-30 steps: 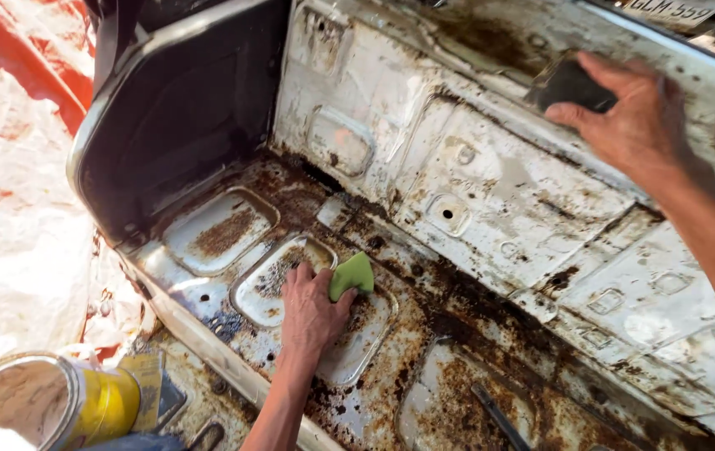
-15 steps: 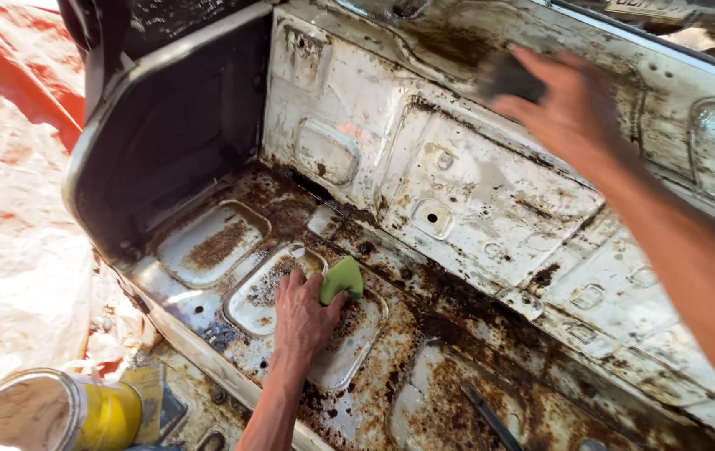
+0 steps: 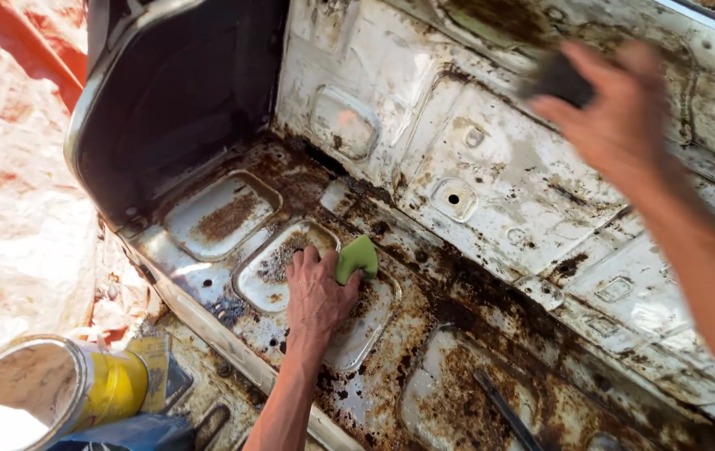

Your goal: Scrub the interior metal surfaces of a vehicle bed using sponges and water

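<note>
**Left hand flat on the rusty floor pan, green pad pinched under the thumb**

Head view, only one going:

Left hand (image 3: 317, 294) pressed palm-down on the rusty metal floor panel (image 3: 424, 359), fingers spread and thumb clamped over a small green scouring pad (image 3: 357, 257). Pad tucked at the thumb side, corner poking up past the fingertips, sitting on the rim of a stamped rectangular recess (image 3: 286, 266). Looks held flat like that to put weight through the palm onto the crusty patch.

Right hand (image 3: 620, 117) up and away on the sloped white back wall (image 3: 491, 184), fingers curled around something dark (image 3: 559, 79), blurry, can't tell what exactly. Probably braced there for balance or rubbing higher up.

Down by the left wrist: an open yellow tin (image 3: 48, 392) tipped on its side, just outside the panel edge, within easy grab. Orange-ish tarp (image 3: 6, 167) further out to that side.
</note>
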